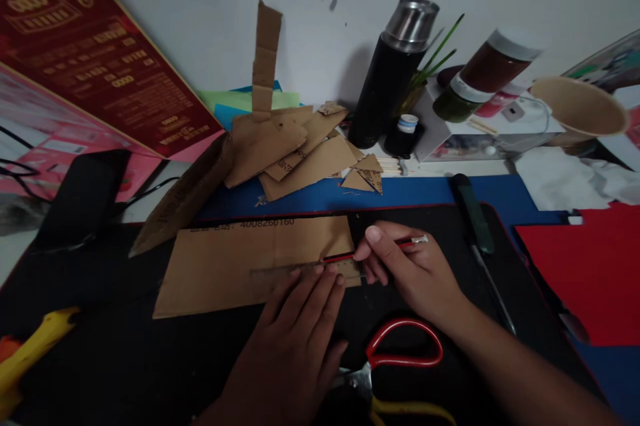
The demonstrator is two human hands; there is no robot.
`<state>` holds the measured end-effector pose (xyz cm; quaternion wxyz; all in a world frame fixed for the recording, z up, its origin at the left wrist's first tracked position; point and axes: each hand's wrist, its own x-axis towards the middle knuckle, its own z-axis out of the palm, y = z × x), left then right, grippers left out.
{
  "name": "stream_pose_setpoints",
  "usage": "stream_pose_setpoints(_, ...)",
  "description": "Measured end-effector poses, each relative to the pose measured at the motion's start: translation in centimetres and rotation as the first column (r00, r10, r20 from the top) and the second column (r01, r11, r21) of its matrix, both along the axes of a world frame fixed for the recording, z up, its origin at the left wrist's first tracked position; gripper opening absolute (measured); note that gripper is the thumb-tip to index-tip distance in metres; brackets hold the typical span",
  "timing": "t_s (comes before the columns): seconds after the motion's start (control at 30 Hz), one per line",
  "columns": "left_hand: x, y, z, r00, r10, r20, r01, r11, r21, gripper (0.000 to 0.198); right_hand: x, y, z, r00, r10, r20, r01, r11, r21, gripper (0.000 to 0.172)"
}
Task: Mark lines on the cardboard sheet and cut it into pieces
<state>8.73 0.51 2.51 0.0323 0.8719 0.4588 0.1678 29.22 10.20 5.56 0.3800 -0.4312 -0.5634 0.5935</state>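
A flat piece of brown cardboard (220,266) with printed digits along its far edge lies on the black mat (110,346). Across its right half rests a clear ruler (270,273). My left hand (300,326) presses on the ruler with its fingers stretched out flat. In my right hand (410,266) is a red and black pencil (345,257), pinched between thumb and fingers. Its tip touches or hovers just over the cardboard at the ruler's far edge; I cannot tell which. Scissors (370,373) with red and yellow handles lie between my forearms, partly hidden by my left hand.
Cardboard scraps (300,153) are heaped at the back, near a black thermos (385,73) and a small ink bottle (403,136). A green-handled screwdriver-like tool (473,213) lies right of my right hand, near red sheets (585,266). A yellow tool (37,353) sits at left.
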Motion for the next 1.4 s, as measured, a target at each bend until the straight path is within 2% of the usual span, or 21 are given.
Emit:
stream_pose_setpoints(0.37, 0.1, 0.1, 0.1, 1.0, 0.011, -0.012, -0.011, 1.0, 0.02, 0.048, 0.7, 0.1, -0.2, 0.998, -0.06, 0.01, 0.06, 0.998, -0.004, 0.048)
stream_pose_setpoints(0.73, 0.2, 0.0, 0.3, 1.0, 0.01, -0.005, -0.01, 1.0, 0.004, 0.047, 1.0, 0.1, 0.4, 0.992, -0.09, 0.09, 0.087, 0.995, 0.04, 0.05)
stream_pose_setpoints(1.2, 0.2, -0.1, 0.2, 0.999, 0.032, -0.035, -0.032, 0.999, 0.005, 0.048, 1.8, 0.0, 0.7, 0.975, -0.144, 0.17, 0.125, 0.985, 0.115, 0.053)
stream_pose_setpoints(1.4, 0.2, -0.2, 0.1, 0.999, 0.025, -0.029, -0.025, 1.0, 0.009, 0.049, 2.3, 0.1, 1.1, 0.951, -0.181, 0.25, 0.128, 0.968, 0.216, 0.055)
